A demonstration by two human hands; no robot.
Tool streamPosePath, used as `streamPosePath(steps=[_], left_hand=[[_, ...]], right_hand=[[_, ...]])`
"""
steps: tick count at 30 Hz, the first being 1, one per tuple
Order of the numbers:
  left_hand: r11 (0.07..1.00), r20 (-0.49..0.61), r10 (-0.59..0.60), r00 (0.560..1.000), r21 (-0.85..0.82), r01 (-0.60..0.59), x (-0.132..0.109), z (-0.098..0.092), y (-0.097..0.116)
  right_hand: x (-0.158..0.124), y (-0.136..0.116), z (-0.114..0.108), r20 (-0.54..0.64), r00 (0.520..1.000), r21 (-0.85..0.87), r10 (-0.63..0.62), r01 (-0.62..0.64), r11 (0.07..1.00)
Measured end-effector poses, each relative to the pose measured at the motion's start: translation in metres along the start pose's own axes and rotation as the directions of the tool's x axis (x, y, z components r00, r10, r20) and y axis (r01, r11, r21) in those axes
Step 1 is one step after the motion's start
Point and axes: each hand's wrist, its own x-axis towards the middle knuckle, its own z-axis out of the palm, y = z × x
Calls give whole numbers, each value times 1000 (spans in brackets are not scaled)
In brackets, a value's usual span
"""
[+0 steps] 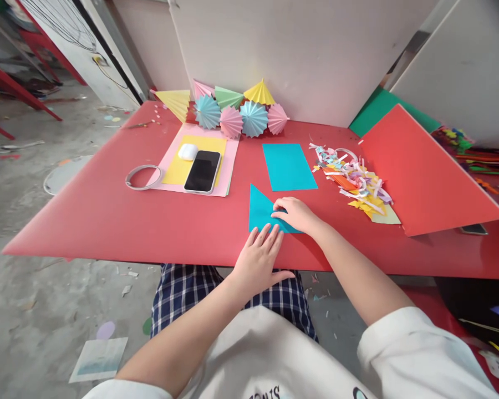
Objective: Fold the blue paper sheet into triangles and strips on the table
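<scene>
A sheet of blue paper folded into a triangle [258, 208] lies near the front edge of the red table. My left hand [258, 257] rests flat along the triangle's bottom edge, fingers stretched out and thumb spread to the side. On the slanted edge, my right hand [297, 213] has its fingers curled in and its thumb against the paper, covering the triangle's right part. Just beyond lies a flat blue paper rectangle [290, 166].
Folded paper fans [253, 117] stand along the back. A phone [203, 172] and a white case [188, 152] sit on yellow and pink sheets, beside a tape roll [143, 177]. Paper scraps [360, 183] and a large red board [432, 172] are at right.
</scene>
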Motion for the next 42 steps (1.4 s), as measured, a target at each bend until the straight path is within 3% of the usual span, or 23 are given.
streamPosePath(steps=[10,16,21,26,42], left_hand=[[998,-37,-43,998,-50,41,7,-4,0],[998,-35,-28,999,-55,26,8,-4,-1],[999,-26,-19,999,-42,18,7,-4,-1],[999,-23,-22,999,-42,21,7,-6,0],[999,8,-10,1000,-36,10,7,-7,-1]], right_hand=[[0,3,4,-35,999,10,-2,2,1000],[4,-7,2,-18,998,-183,-59,55,982],[17,-11,11,3,970,-434,-244,221,873],[25,-2,19,40,923,-498,-383,350,793],[24,-3,20,71,932,-487,-355,343,803]])
